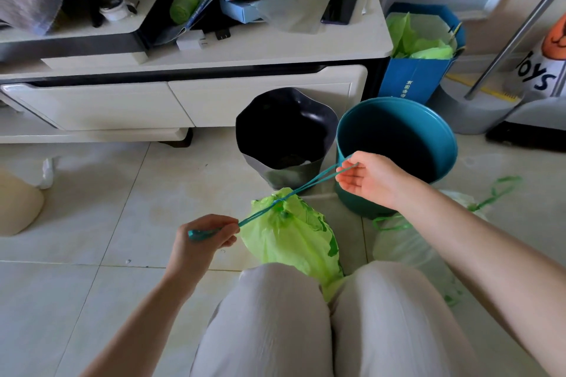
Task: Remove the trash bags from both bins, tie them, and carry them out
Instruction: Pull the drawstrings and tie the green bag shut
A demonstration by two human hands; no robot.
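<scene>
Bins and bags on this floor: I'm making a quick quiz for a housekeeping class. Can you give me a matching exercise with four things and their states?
Things:
1. green trash bag
2. teal bin
3. black bin
4. clear bag

States:
A. lying on the floor at the right knee, green ties loose
B. no liner, some scraps at the bottom
C. mouth cinched, drawstrings pulled apart by the left hand and right hand
D. no liner, nothing visible inside

Pairs: 1-C, 2-D, 3-B, 4-A
</scene>
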